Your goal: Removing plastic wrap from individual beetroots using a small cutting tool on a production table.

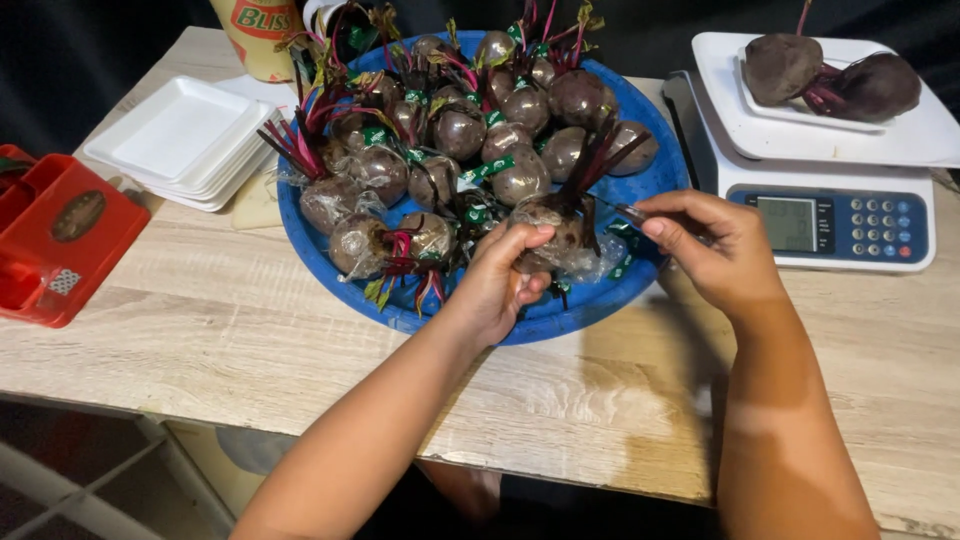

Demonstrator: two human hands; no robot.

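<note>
The person's left hand (500, 278) is wrapped around a beetroot in clear plastic film (553, 232), holding it at the near edge of the round blue tray (655, 175). The right hand (722, 245) has its thumb and fingers pinched together on a small thin metal piece (630, 211) right by the beet's dark red stalks; what that piece is I cannot tell. The tray is heaped with more film-wrapped beets (460, 130), many closed with green tape. To the right a white and blue digital scale (830, 222) carries a white foam tray with two unwrapped beets (830, 80). At the left sit a stack of empty white foam trays (180, 140) and a red plastic holder (55, 235) with an oval label, all on the pale wooden table (250, 320).
</note>
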